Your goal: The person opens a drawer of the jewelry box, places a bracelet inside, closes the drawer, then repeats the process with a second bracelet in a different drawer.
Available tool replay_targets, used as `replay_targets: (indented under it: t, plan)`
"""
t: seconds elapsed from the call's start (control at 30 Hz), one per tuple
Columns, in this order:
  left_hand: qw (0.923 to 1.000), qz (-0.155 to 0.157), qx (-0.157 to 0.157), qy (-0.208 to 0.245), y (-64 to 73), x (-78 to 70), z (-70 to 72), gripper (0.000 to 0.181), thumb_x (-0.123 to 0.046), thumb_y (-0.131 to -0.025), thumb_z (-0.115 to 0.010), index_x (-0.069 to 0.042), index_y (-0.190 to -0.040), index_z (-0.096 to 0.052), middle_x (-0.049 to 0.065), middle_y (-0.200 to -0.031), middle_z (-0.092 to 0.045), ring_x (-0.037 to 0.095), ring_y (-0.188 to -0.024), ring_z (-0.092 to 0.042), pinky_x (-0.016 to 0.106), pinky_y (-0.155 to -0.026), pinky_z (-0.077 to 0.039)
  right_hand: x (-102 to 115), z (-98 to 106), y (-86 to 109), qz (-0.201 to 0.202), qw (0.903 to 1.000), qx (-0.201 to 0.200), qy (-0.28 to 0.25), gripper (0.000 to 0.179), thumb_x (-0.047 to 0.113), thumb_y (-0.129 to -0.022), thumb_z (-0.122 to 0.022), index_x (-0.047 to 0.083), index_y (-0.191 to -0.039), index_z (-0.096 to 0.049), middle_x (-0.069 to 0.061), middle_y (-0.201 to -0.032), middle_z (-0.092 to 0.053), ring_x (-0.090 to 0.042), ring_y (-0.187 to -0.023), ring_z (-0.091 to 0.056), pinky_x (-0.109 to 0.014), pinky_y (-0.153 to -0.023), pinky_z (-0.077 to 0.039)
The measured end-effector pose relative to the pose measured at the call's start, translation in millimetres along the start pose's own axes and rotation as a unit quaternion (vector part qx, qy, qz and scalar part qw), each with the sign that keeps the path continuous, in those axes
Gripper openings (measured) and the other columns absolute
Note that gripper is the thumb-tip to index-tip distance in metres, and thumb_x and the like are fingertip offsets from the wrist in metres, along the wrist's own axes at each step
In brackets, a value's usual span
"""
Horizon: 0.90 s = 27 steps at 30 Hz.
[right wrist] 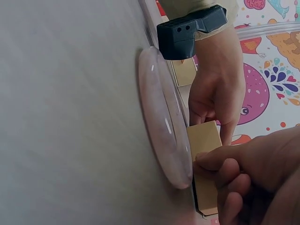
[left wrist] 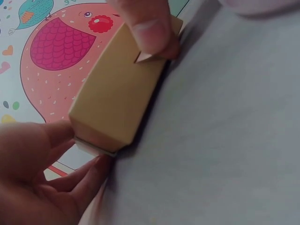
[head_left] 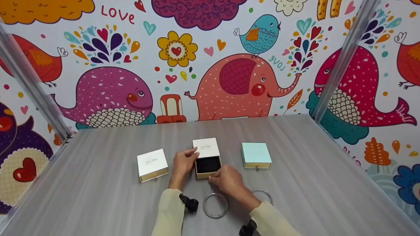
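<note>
A drawer-style gift box with a white cover (head_left: 206,147) lies mid-table, its gold drawer (head_left: 202,176) pulled part way out toward me. Black padding (head_left: 208,165) lines the drawer. My left hand (head_left: 184,163) grips the cover by its left side, fingers also seen at the box's end in the left wrist view. With thumb and curled fingers, my right hand (head_left: 231,180) pinches the small pull tab (left wrist: 144,58) on the drawer's front. A clear bangle (head_left: 204,206) lies flat in front of the box, seen large as a pale bangle (right wrist: 157,117) in the right wrist view.
A closed white box (head_left: 152,161) stands to the left, and a closed mint-green box (head_left: 256,152) to the right. Partly behind my right wrist lies a second bangle (head_left: 269,196). A patterned wall panel (head_left: 177,82) rises behind the grey table (head_left: 108,196).
</note>
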<state>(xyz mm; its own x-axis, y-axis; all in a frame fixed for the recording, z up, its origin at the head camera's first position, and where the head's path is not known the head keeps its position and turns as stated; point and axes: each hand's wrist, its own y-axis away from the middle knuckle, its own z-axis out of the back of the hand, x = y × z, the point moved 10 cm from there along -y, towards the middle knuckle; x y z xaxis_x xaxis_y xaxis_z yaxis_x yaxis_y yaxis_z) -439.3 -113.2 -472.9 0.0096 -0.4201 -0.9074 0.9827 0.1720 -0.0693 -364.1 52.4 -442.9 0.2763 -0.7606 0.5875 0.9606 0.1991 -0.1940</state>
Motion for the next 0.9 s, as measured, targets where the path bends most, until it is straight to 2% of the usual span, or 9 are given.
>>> replay_targets:
  t: [0.17,0.5,0.7,0.9]
  plan:
    - [1.0000,-0.003,0.000,-0.001,-0.2,-0.6,0.0,0.029,-0.020,-0.092,-0.069,-0.011,-0.119,-0.074,0.013,-0.121,-0.072,0.031,-0.127,-0.060,0.045,-0.108,-0.046,1.7,3.0,0.8,0.003,0.9999,-0.001,0.016,0.017,0.016,-0.083,-0.079,0.011,-0.066,-0.081,0.001,-0.056,-0.069,-0.004,-0.051,-0.042,-0.021,-0.047,-0.033]
    - [1.0000,-0.005,-0.003,-0.003,-0.3,-1.1,1.5,0.028,-0.020,-0.092,-0.069,-0.012,-0.118,-0.075,0.013,-0.120,-0.073,0.031,-0.125,-0.062,0.044,-0.107,-0.047,2.1,1.2,1.5,-0.003,0.9998,0.014,0.015,0.019,0.014,-0.083,-0.079,0.010,-0.064,-0.080,0.002,-0.053,-0.066,-0.005,-0.049,-0.042,-0.021,-0.046,-0.032]
    - [0.9997,-0.017,-0.001,-0.016,-0.3,-1.6,1.1,0.029,-0.021,-0.092,-0.070,-0.011,-0.119,-0.075,0.014,-0.120,-0.073,0.032,-0.124,-0.063,0.045,-0.106,-0.048,-0.7,-1.5,1.2,-0.010,0.9994,0.034,0.000,0.025,0.013,-0.084,-0.077,0.007,-0.059,-0.076,0.008,-0.048,-0.055,-0.004,-0.046,-0.041,-0.019,-0.043,-0.029]
    - [0.9996,-0.011,0.004,-0.026,-1.2,0.0,-0.9,0.029,-0.023,-0.093,-0.070,-0.013,-0.119,-0.075,0.013,-0.120,-0.073,0.031,-0.124,-0.063,0.045,-0.106,-0.047,-5.1,-3.9,2.4,-0.037,0.9967,0.070,-0.020,0.015,0.014,-0.085,-0.077,0.007,-0.071,-0.079,0.003,-0.059,-0.066,-0.006,-0.050,-0.049,-0.020,-0.045,-0.038]
